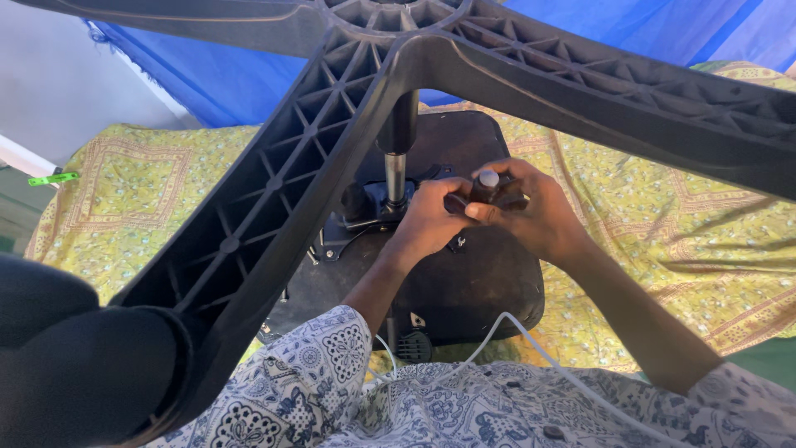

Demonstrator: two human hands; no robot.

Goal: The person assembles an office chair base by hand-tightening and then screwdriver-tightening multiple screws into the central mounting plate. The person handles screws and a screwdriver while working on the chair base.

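my hands meeting just right of the chair column, seat underside below them, star base overhead, patterned cloth under the seat

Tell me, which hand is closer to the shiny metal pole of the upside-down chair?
Left. The left hand sits just right of the metal pole, almost touching its bottom end. The right hand is farther right, beyond the left, pinching a small dark part with it.

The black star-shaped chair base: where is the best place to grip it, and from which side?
Probably one ribbed arm of the chair base, taken from the person's left with the left hand. The arms are long, with open ribs for fingers, and that one lies nearest.
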